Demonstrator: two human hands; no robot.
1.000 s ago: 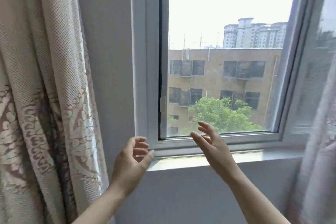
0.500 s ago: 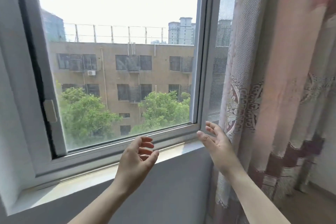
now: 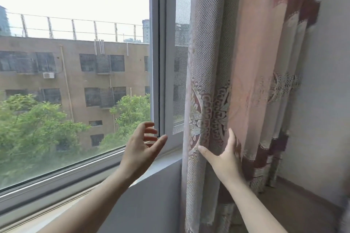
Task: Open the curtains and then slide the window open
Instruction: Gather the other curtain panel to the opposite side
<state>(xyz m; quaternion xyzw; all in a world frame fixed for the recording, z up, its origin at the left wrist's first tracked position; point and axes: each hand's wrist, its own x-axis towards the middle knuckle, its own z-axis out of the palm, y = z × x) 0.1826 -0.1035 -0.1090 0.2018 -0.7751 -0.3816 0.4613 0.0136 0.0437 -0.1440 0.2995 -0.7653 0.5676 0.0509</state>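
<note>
The right curtain (image 3: pixel 246 62), pink and grey with a lace pattern, hangs bunched at the right side of the window. My right hand (image 3: pixel 225 155) lies palm-first against its lower folds, thumb spread toward the curtain's left edge and fingers pressed into a fold. My left hand (image 3: pixel 144 147) hovers open, holding nothing, in front of the lower corner of the window frame (image 3: pixel 155 62). The glass pane (image 3: pixel 75 81) fills the left, shut against that frame. A narrow mesh screen panel (image 3: pixel 180 62) shows between frame and curtain.
A pale window sill (image 3: pixel 56 206) runs along the bottom left, with a grey wall (image 3: pixel 147 204) below it. A side wall (image 3: pixel 322 100) and a strip of floor (image 3: pixel 303 204) lie right of the curtain. Buildings and trees show outside.
My view has swung from the window's left side to its right side. My right hand has reached the right curtain and now presses on it. My left hand stays raised and open.
</note>
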